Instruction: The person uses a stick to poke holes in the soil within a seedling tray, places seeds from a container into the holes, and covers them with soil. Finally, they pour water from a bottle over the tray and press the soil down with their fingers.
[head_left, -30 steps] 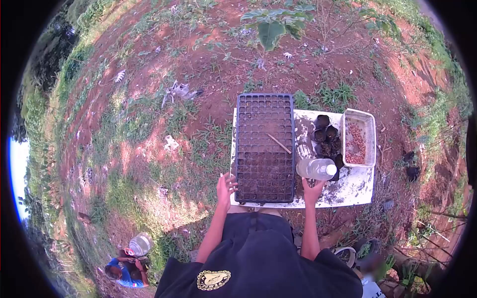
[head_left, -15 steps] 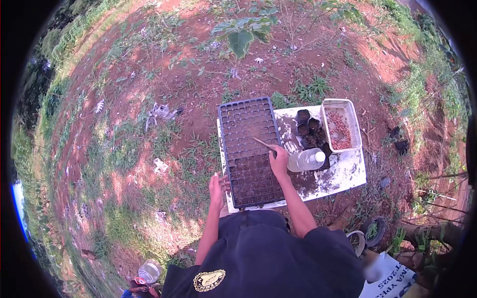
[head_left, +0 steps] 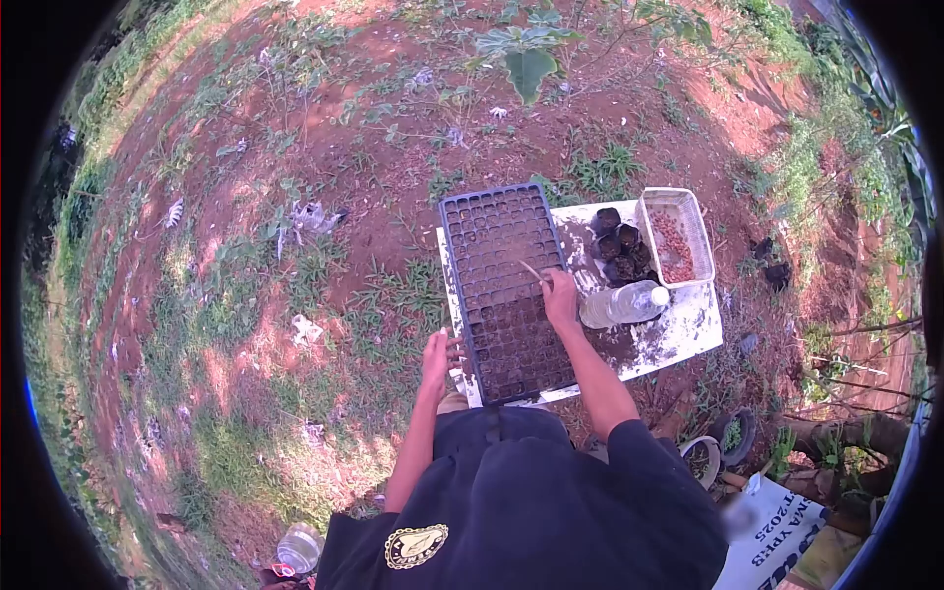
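Note:
A black seedling tray (head_left: 450, 239) with many small soil-filled cells lies on a white board. My right hand (head_left: 560, 299) is over its right half, fingers closed around a thin wooden stick (head_left: 531, 268) that points up and left across the cells. Beside the tray's lower left edge is my left hand (head_left: 438, 362), its fingers apart and reaching toward the rim, holding nothing. Just right of my right wrist, a clear plastic bottle (head_left: 619, 306) with a white cap lies on its side.
On the white board (head_left: 688, 320), scattered with soil, several black pots (head_left: 626, 239) stand behind the bottle. A white container (head_left: 700, 231) holds reddish seeds or pellets (head_left: 675, 251). Round pots (head_left: 702, 460) and a printed sack (head_left: 777, 536) are at lower right. A leafy plant (head_left: 529, 69) rises beyond the tray.
The view has shifted a little, so the tray and both hands appear slightly to the right. My right hand still grips the stick over the tray, whose tip has changed position slightly.

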A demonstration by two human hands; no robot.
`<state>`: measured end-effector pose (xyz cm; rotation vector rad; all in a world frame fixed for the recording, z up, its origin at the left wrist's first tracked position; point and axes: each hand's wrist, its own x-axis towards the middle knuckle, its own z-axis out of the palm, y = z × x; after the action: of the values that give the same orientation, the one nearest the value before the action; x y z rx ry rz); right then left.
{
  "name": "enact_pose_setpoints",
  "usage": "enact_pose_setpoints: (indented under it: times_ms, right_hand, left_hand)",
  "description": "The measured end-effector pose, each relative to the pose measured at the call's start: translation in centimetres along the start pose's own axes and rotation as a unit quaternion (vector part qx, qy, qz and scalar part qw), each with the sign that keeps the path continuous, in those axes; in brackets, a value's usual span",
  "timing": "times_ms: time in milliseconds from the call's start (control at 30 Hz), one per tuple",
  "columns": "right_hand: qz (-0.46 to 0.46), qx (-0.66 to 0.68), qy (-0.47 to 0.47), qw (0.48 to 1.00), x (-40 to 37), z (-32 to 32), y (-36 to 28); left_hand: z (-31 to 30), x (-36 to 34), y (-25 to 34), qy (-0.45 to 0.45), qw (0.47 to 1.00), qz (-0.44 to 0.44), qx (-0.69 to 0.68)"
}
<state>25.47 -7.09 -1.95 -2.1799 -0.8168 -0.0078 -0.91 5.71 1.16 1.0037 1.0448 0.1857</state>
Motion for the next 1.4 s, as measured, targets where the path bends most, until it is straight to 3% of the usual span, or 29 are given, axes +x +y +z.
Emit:
enact_pose_setpoints:
  times_ms: [33,67,133,200,233,300,367,433,467,567,833,1067,1267,1400]
  right_hand:
    - [0.0,0.02,0.02,1.0,-0.3,-0.1,-0.7]
    - [0.038,0.055,-0.021,0.998,-0.8,-0.3,-1.3]
    - [0.008,0.058,-0.06,0.997,-2.1,0.3,-1.5]
    - [-0.037,0.021,-0.105,0.994,-3.4,0.7,-2.2]
    - [-0.034,0.019,-0.108,0.993,-3.7,0.5,-3.6]
    - [0.105,0.132,-0.215,0.962,-4.2,-0.3,-6.4]
    - [0.113,0.117,-0.262,0.951,-4.0,-0.7,-7.9]
    - [0.128,0.061,-0.339,0.93,-3.7,-0.5,-9.0]
    - [0.13,0.058,-0.339,0.93,-3.5,-0.5,-9.6]
    - [0.104,-0.067,-0.353,0.927,-3.0,-0.3,-11.3]
    - [0.061,-0.243,-0.364,0.897,-1.7,1.6,-12.6]
    - [0.085,-0.239,-0.354,0.9,-1.6,1.8,-13.1]
    - [0.158,-0.184,-0.386,0.89,-1.4,2.5,-13.2]
    - [0.164,-0.189,-0.394,0.884,-2.2,5.6,-11.0]
  left_hand:
    - [-0.1,0.8,-0.4,0.002,1.0,0.017,-0.009]
    - [-0.3,1.6,-0.7,-0.001,0.999,0.04,0.035]
    - [-0.8,3.4,-1.7,-0.002,0.995,0.061,0.078]
    - [-1.1,5.2,-2.8,0.011,0.91,0.28,0.305]
    - [-1.2,5.7,-2.9,0.01,0.912,0.276,0.304]
    - [-1.3,6.5,-3.0,-0.056,0.904,0.28,0.317]
    - [-1.1,6.6,-2.3,-0.063,0.898,0.277,0.335]
    - [-0.8,7.0,-2.1,-0.092,0.914,0.209,0.335]
    - [-0.8,7.5,-2.7,-0.079,0.902,0.262,0.333]
    - [-0.3,6.8,-0.8,-0.111,0.915,0.197,0.335]
    - [-0.2,8.4,-1.5,-0.115,0.936,0.187,0.275]
    - [-0.3,8.2,-0.7,-0.12,0.934,0.199,0.271]
    - [-0.2,7.8,0.1,-0.121,0.936,0.2,0.264]
    - [-0.2,7.9,-0.3,-0.11,0.936,0.217,0.256]
